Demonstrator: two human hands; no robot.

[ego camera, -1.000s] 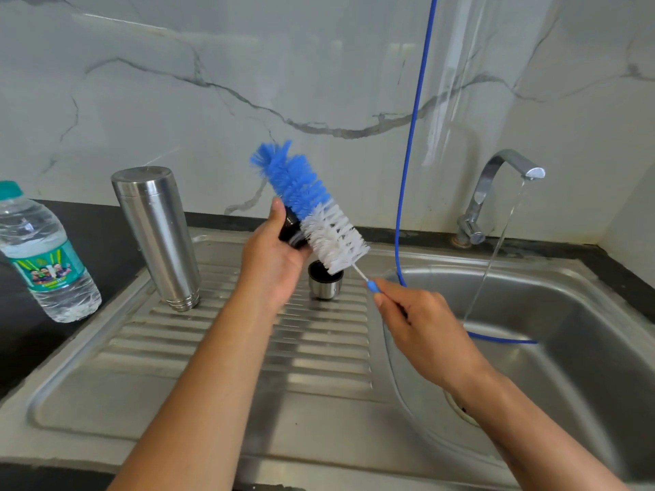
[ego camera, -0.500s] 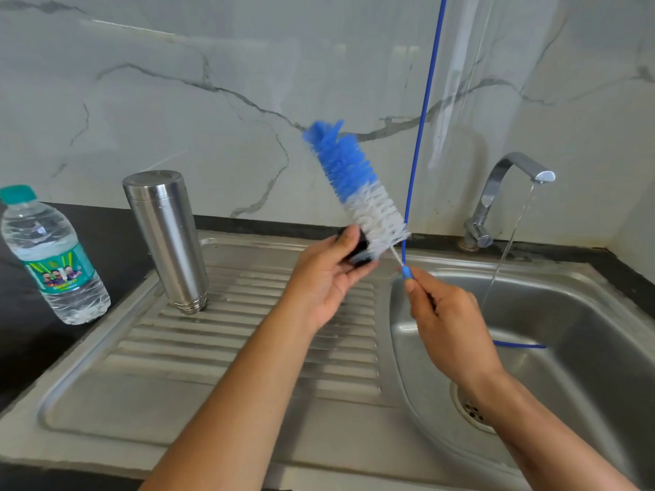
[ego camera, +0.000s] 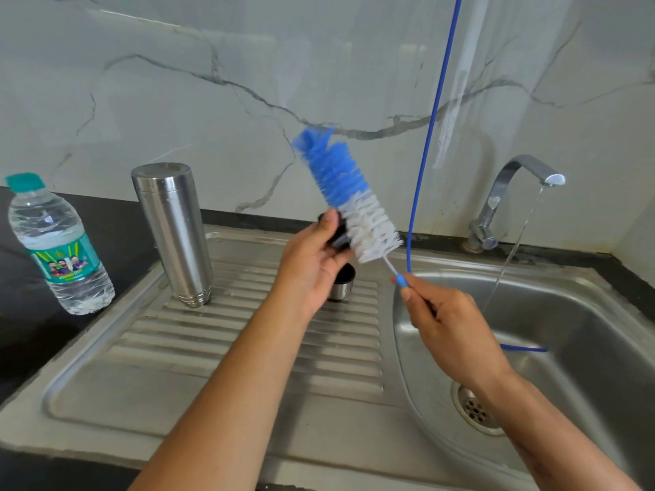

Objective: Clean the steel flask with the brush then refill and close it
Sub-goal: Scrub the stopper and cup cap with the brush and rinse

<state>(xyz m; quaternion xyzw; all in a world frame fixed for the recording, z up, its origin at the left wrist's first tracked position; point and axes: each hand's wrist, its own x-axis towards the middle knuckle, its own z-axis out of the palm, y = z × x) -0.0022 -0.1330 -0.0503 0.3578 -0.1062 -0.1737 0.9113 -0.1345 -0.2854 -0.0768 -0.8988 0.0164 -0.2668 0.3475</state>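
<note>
Scrubbing a small black stopper (ego camera: 335, 231), the left hand (ego camera: 312, 267) is gripping it against the blue-and-white bristle brush (ego camera: 349, 196). The right hand (ego camera: 450, 324) fingers are pinching the brush's handle, probably for control; the tall steel flask (ego camera: 173, 232) is standing inverted, likely draining.

No legible text anywhere. Only printed matter: green label (ego camera: 65, 264) on the plastic water bottle (ego camera: 56, 242), standing on the dark counter left of the sink. Shows small cartoon-like figures and a yellow line of lettering beneath, too small and blurred to read. No markings readable on the steel flask (ego camera: 173, 232).
</note>
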